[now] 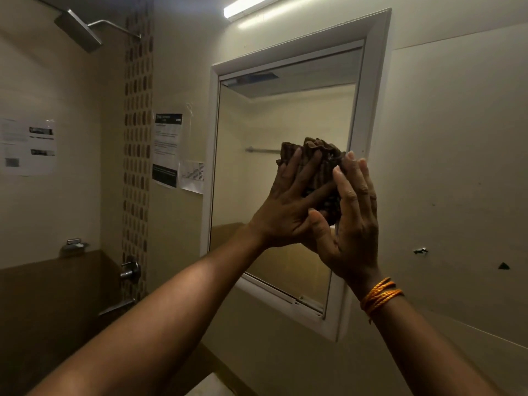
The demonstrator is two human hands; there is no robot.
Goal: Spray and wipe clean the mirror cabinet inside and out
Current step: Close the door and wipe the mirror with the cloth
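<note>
Mirror cabinet (288, 115) door closed. Bunched brown cloth (317, 170) sandwiched between left hand (281, 207) and right hand (353, 224), fingers straight, held before the glass. Outside wipe looks underway — inside untouched, no spray bottle in view.

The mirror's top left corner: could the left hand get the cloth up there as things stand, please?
Probably yes. The left hand lies flat on the brown cloth at the middle of the mirror, and the glass above and to its left looks bare, with nothing in the way.
</note>
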